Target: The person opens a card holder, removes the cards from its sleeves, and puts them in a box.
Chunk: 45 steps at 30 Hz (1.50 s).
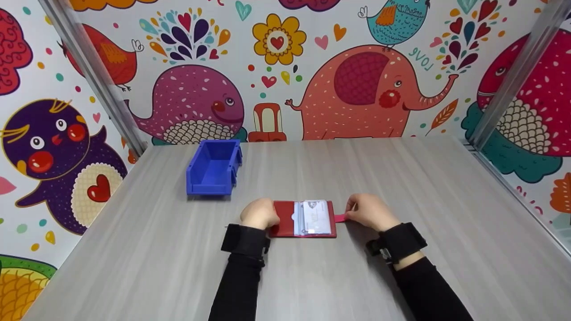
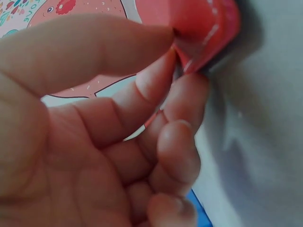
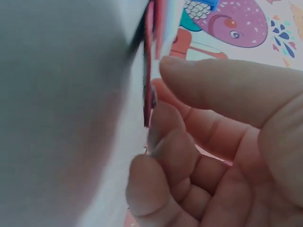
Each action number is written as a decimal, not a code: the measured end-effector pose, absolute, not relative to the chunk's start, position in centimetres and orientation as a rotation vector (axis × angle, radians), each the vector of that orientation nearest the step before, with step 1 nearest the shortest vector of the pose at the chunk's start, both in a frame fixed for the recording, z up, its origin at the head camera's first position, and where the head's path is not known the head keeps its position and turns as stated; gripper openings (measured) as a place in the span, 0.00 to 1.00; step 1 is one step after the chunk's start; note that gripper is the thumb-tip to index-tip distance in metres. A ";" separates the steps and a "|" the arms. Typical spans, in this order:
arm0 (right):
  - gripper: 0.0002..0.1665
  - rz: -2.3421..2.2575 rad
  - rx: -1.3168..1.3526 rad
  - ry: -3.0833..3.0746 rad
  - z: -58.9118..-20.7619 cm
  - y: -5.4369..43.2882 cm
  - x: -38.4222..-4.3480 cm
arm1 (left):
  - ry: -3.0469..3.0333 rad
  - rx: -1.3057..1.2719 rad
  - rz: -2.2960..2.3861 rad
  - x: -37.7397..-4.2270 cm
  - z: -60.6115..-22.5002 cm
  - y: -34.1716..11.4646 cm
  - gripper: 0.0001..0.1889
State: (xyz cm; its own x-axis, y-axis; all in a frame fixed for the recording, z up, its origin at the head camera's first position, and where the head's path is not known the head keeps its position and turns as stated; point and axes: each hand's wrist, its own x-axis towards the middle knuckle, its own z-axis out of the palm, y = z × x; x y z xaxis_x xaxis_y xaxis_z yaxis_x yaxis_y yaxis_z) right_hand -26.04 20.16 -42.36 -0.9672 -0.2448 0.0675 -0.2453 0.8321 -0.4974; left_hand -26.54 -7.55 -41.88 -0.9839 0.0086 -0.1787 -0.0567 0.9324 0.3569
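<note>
- The red card holder lies open midway between the side edges of the table.
- My left hand pinches its left side, my right hand its strap, probably to spread it flat.
- Blue bin: near the far left corner.

A red card wallet lay open on the grey tabletop, pale stitching running along its edge. Clear, bluish card sleeves covered much of its right part, with a pale printed card showing there. The left hand pinched its left side; a pinkish-red strap reached from the right edge to the fingers of the right hand.
</note>
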 end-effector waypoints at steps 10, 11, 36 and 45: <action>0.03 0.833 0.449 -2.886 -42.2 18.7 -25.9 | 2.922 -0.006 0.560 -26.4 -42.0 -7.7 0.11; 0.03 0.844 0.466 -2.871 -42.2 18.6 -25.9 | 2.922 -0.004 0.560 -26.4 -42.0 -7.7 0.11; 0.06 0.860 0.553 -2.823 -43.1 16.1 -25.9 | 2.894 -0.047 0.549 -26.5 -41.6 -7.5 0.10; 0.04 0.800 0.590 -2.862 -43.2 16.1 -25.9 | 2.895 -0.049 0.559 -26.5 -41.6 -7.6 0.07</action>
